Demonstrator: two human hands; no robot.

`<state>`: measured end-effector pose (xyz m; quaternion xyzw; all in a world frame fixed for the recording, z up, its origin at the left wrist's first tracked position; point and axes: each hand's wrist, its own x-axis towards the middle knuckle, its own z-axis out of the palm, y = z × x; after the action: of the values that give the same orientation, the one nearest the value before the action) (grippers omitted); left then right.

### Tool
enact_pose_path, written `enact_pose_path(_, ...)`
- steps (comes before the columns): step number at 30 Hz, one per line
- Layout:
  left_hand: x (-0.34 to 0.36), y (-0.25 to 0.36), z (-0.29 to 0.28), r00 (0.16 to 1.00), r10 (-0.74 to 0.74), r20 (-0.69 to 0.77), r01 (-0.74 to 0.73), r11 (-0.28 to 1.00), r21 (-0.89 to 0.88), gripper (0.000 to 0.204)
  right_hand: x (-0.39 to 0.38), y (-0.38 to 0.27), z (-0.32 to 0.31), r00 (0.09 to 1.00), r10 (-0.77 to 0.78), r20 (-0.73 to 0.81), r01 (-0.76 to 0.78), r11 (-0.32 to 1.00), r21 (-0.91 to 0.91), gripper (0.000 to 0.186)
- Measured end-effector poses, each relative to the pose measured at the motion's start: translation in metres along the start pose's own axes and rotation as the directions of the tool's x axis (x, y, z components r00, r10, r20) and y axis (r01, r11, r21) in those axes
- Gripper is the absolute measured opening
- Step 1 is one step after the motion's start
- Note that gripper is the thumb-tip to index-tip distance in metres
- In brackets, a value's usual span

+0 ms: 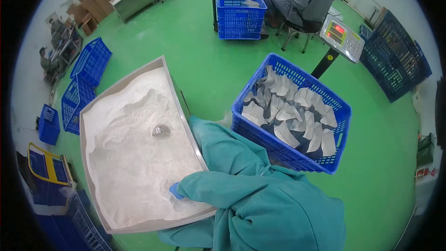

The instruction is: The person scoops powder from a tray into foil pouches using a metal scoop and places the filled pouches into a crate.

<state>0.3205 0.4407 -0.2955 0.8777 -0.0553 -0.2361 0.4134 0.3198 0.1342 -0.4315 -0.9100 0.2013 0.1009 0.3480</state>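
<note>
My right hand (175,191), in a blue glove and a teal sleeve, reaches into the white powder (134,172) near the right side of a wide metal tray (180,107). Its fingers are sunk in the powder or hidden by the sleeve, so whether it holds anything does not show. A small shiny metal rounded thing (160,131) lies partly buried in the powder, apart from the hand. My left hand is not in view. Teal cloth covers my legs beside the tray.
Right of my legs stands a blue crate (341,132) full of pale grey pouches (288,111). Behind it is a scale display (342,37) on a post. A seated person in grey (309,0) works near another blue crate (241,14). More crates (90,62) line the left.
</note>
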Motion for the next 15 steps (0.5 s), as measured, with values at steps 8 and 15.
enact_pose_path(8,-0.009,-0.05,-0.015,0.981,-0.188,0.046,0.189,0.982,-0.006,0.034,-0.099,-0.05,-0.131,0.991,-0.096,0.093,0.089,0.993,0.076,0.031)
enact_pose_path(15,-0.036,-0.085,-0.039,0.955,-0.296,0.02,0.296,0.954,-0.034,0.035,-0.068,-0.013,-0.079,0.999,-0.029,0.046,0.024,0.993,0.112,0.029)
